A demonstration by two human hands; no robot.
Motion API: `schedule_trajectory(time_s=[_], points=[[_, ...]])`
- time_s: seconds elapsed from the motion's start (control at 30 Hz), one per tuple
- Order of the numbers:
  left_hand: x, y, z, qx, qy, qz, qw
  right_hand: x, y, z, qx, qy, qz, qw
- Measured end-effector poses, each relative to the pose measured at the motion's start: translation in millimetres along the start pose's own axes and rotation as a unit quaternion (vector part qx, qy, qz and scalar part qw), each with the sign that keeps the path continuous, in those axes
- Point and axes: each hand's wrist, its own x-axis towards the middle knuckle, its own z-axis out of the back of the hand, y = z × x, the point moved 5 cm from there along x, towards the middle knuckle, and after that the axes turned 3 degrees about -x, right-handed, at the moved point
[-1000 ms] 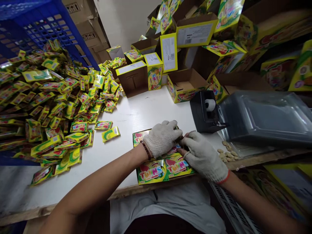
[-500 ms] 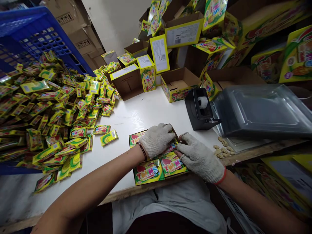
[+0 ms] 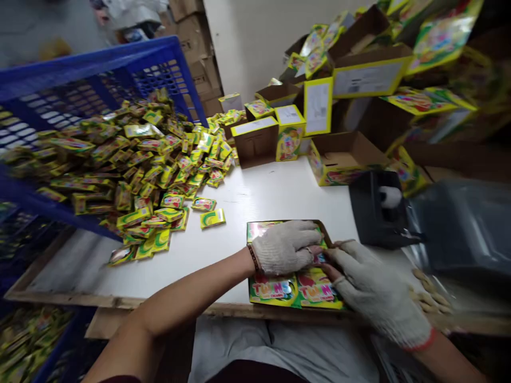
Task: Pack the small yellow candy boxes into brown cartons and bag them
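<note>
A shallow carton (image 3: pixel 328 232) at the table's front edge holds several flat yellow-green packs (image 3: pixel 275 290) printed "TWINS". My left hand (image 3: pixel 285 247), in a white knit glove with bare fingertips, lies flat across the packs, its fingers stretched to the right. From the right, my right hand (image 3: pixel 375 290), gloved alike, reaches over the carton's side. Its thumb and forefinger are apart, their bare tips touching the packs close to my left fingertips. Its other fingers are partly hidden and blurred. Left of the carton lie two loose small packs (image 3: pixel 213 218).
A blue crate (image 3: pixel 99 58) lies tipped, small packs (image 3: pixel 159 165) heaped from it onto the white table (image 3: pixel 263 191). Open boxes (image 3: pixel 347 159) are stacked behind. A black tape dispenser (image 3: pixel 371 213), a clear plastic bin (image 3: pixel 471 229) and pale curved pieces (image 3: pixel 429 292) stand or lie right.
The view has swung left, so everything sits further right and a lower crate shows at bottom left. Both hands stay at the carton, their pose nearly the same.
</note>
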Motion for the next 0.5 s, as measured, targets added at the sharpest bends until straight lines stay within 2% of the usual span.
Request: schedule_trajectory(time_s=[0.07, 0.13, 0.17, 0.2, 0.3, 0.4, 0.47, 0.5], points=[[-24, 26, 17.3, -0.005, -0.141, 0.06, 0.988, 7, 0, -2, -0.021, -0.019, 0.038, 0.999], [-59, 68, 29.7, 0.041, -0.225, 0.202, 0.952, 14, 2, -10, -0.054, -0.008, 0.073, 0.996], [-80, 91, 33.5, 0.07, -0.232, 0.283, 0.928, 18, 4, -17, -0.075, 0.008, 0.084, 0.994], [-102, 114, 35.0, 0.099, -0.209, 0.366, 0.901, 21, 5, -24, -0.097, 0.024, 0.09, 0.991], [-156, 158, 37.9, 0.114, -0.178, 0.447, 0.869, 28, 8, -39, -0.145, 0.067, 0.091, 0.983], [-189, 173, 36.1, 0.11, -0.174, 0.468, 0.86, 33, 7, -40, -0.132, 0.115, 0.081, 0.981], [-195, 169, 36.9, 0.079, -0.193, 0.483, 0.851, 37, 5, -29, -0.084, 0.127, 0.056, 0.987], [-193, 162, 39.1, 0.042, -0.215, 0.488, 0.845, 39, 5, -19, -0.052, 0.111, 0.04, 0.992]])
